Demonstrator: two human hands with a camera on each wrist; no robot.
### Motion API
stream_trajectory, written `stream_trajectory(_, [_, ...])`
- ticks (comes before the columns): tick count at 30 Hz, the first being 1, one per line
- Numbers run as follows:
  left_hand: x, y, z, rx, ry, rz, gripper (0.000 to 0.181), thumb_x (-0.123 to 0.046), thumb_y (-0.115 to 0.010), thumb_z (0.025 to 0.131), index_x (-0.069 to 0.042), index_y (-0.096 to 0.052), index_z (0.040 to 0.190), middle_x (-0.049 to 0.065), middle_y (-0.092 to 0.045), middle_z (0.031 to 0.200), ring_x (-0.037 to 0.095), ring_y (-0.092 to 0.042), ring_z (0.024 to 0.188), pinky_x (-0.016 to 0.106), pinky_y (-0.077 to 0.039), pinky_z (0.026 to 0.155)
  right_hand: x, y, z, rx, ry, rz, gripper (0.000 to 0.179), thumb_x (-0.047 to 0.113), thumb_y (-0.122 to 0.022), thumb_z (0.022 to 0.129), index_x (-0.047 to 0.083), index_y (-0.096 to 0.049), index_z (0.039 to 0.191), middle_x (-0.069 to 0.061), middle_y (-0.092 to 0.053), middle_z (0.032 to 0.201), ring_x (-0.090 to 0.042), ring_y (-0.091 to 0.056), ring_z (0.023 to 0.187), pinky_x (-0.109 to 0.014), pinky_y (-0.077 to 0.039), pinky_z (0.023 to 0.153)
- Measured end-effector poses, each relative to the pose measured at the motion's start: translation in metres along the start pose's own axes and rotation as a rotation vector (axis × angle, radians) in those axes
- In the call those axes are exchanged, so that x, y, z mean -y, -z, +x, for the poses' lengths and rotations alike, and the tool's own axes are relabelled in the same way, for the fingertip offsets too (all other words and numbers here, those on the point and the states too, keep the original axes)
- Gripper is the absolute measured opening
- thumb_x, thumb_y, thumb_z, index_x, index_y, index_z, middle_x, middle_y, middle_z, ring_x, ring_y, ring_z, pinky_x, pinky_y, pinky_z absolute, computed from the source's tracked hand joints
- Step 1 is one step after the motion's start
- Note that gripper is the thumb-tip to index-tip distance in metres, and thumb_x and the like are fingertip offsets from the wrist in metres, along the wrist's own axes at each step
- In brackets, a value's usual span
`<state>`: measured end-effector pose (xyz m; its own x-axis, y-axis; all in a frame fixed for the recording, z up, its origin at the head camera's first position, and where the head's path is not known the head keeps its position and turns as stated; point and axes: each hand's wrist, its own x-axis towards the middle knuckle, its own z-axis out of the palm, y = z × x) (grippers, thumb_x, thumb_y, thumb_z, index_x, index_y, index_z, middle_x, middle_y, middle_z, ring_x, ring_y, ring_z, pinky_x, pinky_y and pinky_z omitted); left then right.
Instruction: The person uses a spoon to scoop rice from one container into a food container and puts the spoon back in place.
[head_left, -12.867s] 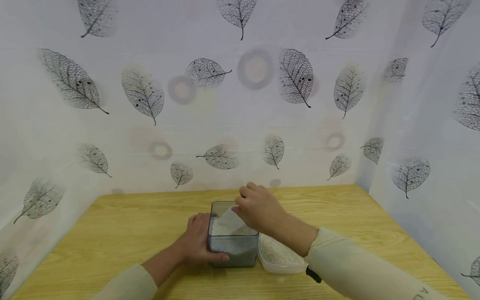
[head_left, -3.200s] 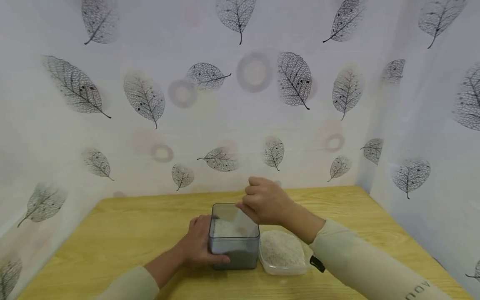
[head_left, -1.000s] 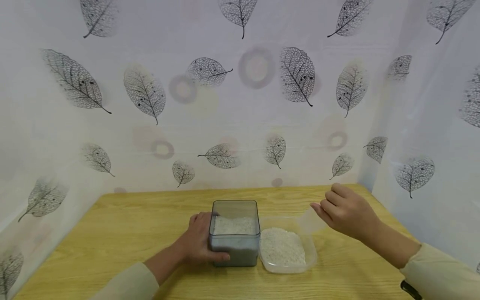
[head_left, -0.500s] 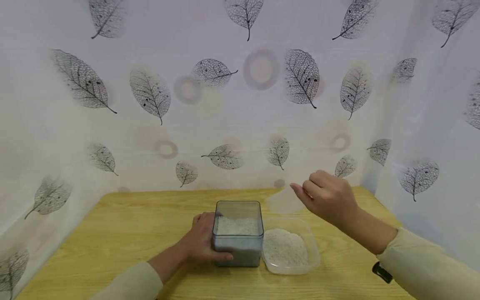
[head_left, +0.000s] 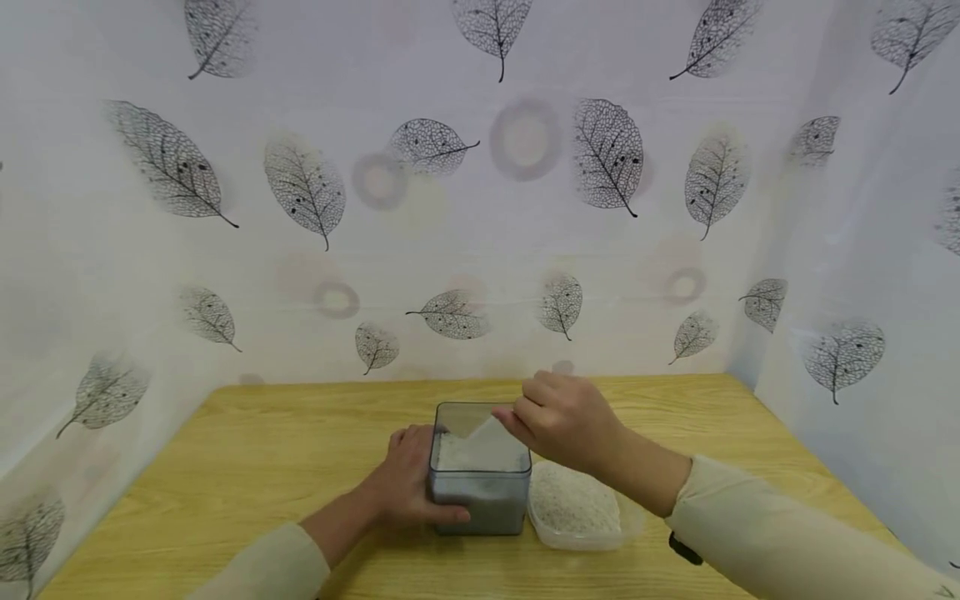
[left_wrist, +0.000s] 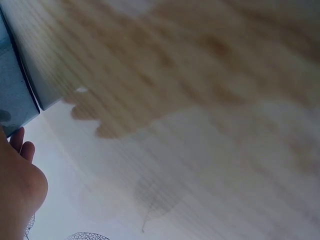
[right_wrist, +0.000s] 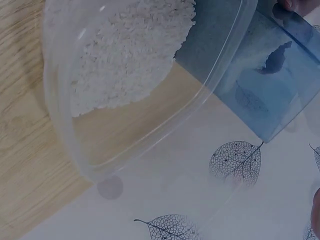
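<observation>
A square, smoky see-through bin [head_left: 480, 504] holds white rice [head_left: 452, 454] below its rim. My left hand [head_left: 408, 479] grips the bin's left side, thumb across the front and fingers toward the back; the left wrist view shows part of that hand [left_wrist: 20, 185] beside the bin [left_wrist: 15, 85]. Curled fingers of my right hand [head_left: 566, 421] hold a translucent white plastic scoop [head_left: 493, 442], tilted down inside the bin over the rice. To the bin's right sits a clear plastic tub [head_left: 577, 542] with more rice [head_left: 573, 497], partly hidden under my right forearm.
Both containers stand side by side on a wood-grain table [head_left: 300, 433]. Behind it and along the sides hangs a pale sheet [head_left: 420, 242] printed with leaves. A dark band [head_left: 684, 548] shows below the right sleeve. The right wrist view looks over the tub's rim [right_wrist: 90, 170].
My right hand has swung left with the scoop, from beyond the tub's right side, past its back, into the bin. My left hand keeps its grip on the bin.
</observation>
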<state>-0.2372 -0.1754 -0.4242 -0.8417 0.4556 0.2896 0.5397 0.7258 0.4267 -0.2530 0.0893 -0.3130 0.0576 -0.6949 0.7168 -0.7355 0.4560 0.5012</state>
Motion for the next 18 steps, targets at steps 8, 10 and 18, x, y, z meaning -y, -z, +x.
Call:
stream_trajectory(8, [0.000, 0.000, 0.000, -0.016, -0.017, 0.006, 0.106, -0.076, -0.075, 0.063, -0.007, -0.042, 0.137, 0.004, -0.054, 0.124, 0.020, -0.046, 0.111, 0.051, -0.028, 0.103, 0.016, -0.014, 0.000, 0.011, -0.078, 0.061, 0.050, 0.031, -0.054, 0.102, 0.020, -0.048, 0.053, 0.008, -0.032, 0.054, -0.004, -0.026, 0.046, -0.017, -0.021, 0.041])
stream_trajectory(10, [0.000, -0.001, 0.000, -0.020, -0.021, 0.013, 0.107, -0.077, -0.074, 0.064, -0.006, -0.042, 0.137, 0.004, -0.054, 0.124, 0.020, -0.046, 0.112, 0.052, -0.029, 0.103, 0.021, -0.016, -0.002, 0.060, -0.148, 0.076, 0.048, 0.029, -0.059, 0.099, 0.020, -0.047, 0.053, 0.009, -0.033, 0.053, -0.002, -0.026, 0.046, -0.016, -0.021, 0.041])
stream_trajectory(18, [-0.001, -0.002, 0.000, -0.030, -0.018, 0.012, 0.108, -0.075, -0.075, 0.064, -0.003, -0.042, 0.137, 0.007, -0.054, 0.123, 0.022, -0.047, 0.113, 0.052, -0.029, 0.103, 0.035, -0.013, 0.001, 0.442, -0.599, 0.229, 0.052, 0.029, -0.060, 0.099, 0.023, -0.038, 0.052, 0.013, -0.031, 0.050, -0.001, -0.025, 0.045, -0.018, -0.023, 0.043])
